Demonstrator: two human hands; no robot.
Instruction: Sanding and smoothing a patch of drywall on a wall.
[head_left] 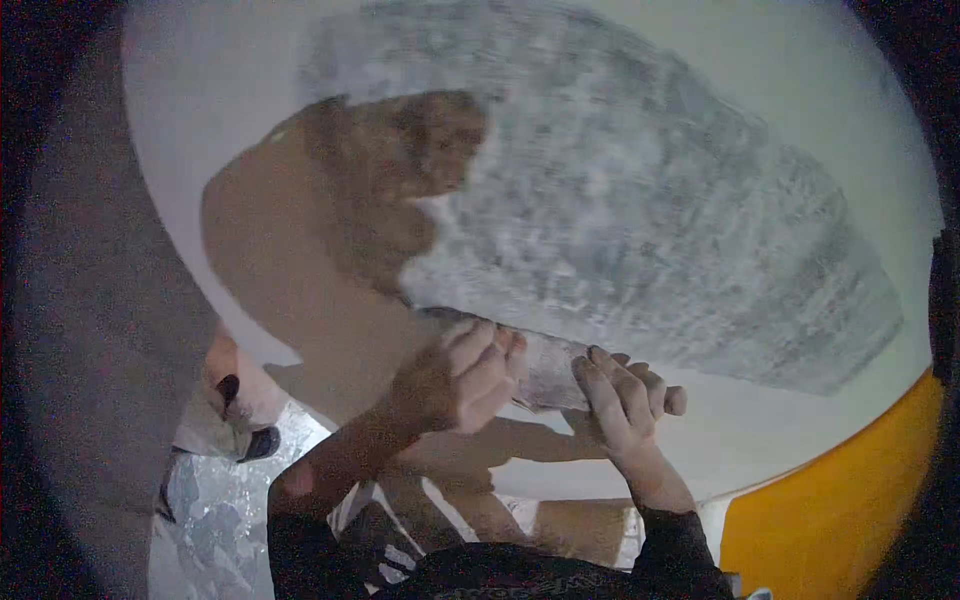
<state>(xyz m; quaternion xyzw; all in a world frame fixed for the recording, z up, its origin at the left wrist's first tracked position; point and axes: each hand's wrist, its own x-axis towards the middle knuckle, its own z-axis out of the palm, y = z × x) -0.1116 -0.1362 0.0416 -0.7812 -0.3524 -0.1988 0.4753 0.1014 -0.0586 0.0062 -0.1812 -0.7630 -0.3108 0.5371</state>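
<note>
A large grey mottled patch (640, 200) covers much of a broad white surface (720, 410) before me. At its lower edge, my left hand (480, 372) is closed, its fingers curled around the left end of a pale grey, flat-looking piece (550, 372). My right hand (625, 400) grips the right end of the same piece, fingers bent over its top. Whether this piece is part of the patch or a separate thing pressed against it, I cannot tell. The palms and thumbs are mostly hidden.
Dark shadows fall over the left of the white surface. An orange-yellow panel (830, 490) stands at the lower right. Below left is a grey, blotchy floor area (215, 510), with a partly visible pale and dark object (235, 400) above it.
</note>
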